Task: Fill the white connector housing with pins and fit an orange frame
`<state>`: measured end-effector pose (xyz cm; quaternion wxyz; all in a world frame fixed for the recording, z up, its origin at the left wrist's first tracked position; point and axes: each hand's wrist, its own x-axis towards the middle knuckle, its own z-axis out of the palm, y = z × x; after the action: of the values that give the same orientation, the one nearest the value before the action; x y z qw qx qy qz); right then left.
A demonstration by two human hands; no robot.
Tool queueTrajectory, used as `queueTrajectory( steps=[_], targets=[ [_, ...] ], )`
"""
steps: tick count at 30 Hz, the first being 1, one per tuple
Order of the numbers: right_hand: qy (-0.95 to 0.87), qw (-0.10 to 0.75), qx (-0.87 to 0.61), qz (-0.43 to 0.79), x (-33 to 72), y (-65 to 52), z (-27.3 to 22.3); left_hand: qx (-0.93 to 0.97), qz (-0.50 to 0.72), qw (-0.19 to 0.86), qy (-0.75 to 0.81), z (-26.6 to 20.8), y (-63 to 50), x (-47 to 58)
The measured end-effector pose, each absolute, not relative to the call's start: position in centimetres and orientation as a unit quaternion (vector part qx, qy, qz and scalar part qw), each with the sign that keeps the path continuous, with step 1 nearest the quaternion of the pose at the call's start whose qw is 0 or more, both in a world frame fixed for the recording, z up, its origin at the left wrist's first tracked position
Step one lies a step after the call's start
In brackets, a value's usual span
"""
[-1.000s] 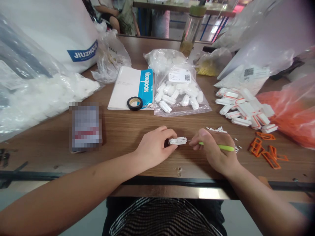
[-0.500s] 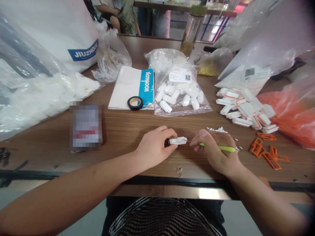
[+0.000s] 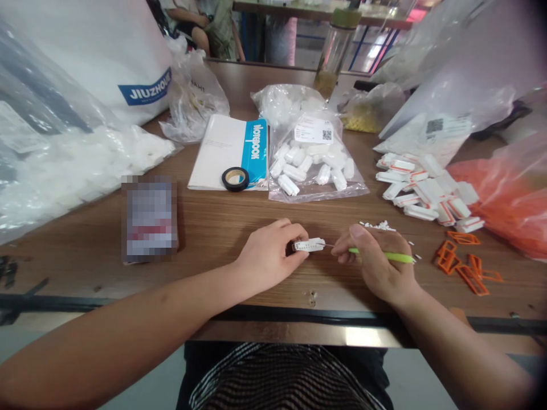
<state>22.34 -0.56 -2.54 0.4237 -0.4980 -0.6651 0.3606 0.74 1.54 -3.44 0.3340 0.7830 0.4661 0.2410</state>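
Note:
Between the thumb and fingers of my left hand (image 3: 269,249) is a small white plastic connector housing (image 3: 310,245) with rows of holes, lying level just over the table. My right hand (image 3: 376,256) grips a thin tool with a green handle (image 3: 399,257), pen-style. Its fine metal tip points left at the connector's right end; whether it touches there is too small to tell. Behind my right hand lies a scatter of tiny white pegs (image 3: 380,225). Several orange rectangular frames (image 3: 471,278) rest to the right of that hand.
White connector housings with orange seals (image 3: 427,191) are piled at right beside a bag of orange parts (image 3: 513,199). A bag of white housings (image 3: 316,154), a notebook (image 3: 217,148) and a black tape roll (image 3: 235,179) lie ahead. A blurred-out box (image 3: 149,219) sits left.
My right hand and the green-handled tool have shifted slightly to the right. My left hand holds the connector in the same place.

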Motion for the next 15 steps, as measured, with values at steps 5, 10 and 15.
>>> queueTrajectory(
  steps=[5, 10, 15],
  targets=[
    [-0.659, 0.435, -0.498, 0.359, 22.26, -0.78, -2.43, 0.786, 0.235, 0.331, 0.466, -3.29, 1.57, 0.74],
    [-0.658, 0.433, -0.502, 0.357, 22.42, -0.83, -2.79, 0.786, 0.236, 0.331, 0.465, -3.26, 1.50, 0.75],
    [-0.689, 0.419, -0.487, 0.337, 22.48, -0.69, -2.72, 0.784, 0.235, 0.331, 0.469, -3.27, 1.46, 0.76]
  ],
)
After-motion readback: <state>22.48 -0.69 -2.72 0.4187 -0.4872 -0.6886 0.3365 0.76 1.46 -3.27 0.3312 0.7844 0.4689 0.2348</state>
